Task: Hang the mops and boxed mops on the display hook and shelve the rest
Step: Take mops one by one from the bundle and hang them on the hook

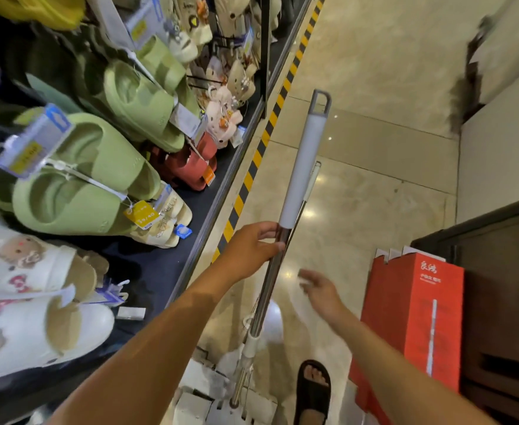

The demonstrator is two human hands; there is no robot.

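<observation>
Gripping the steel-shafted, grey-sleeved mop [301, 167] is the left hand [252, 250]; the right hand [322, 290] hovers spread.

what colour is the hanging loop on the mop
The loop is grey, clearest in the head view.

Bright, warm indoor light falls from overhead. The polished floor [374, 72] throws back small white glare spots, strongest just right of the mop handle [305, 167]. Motion blur smears the right hand [321, 291]; the left hand [252, 250] is sharper. Wide-angle distortion bends the striped shelf edge [253, 167] and stretches the soft-focus slippers [77, 179] at near left. The far right corner is blurred. Shadows are soft.
</observation>
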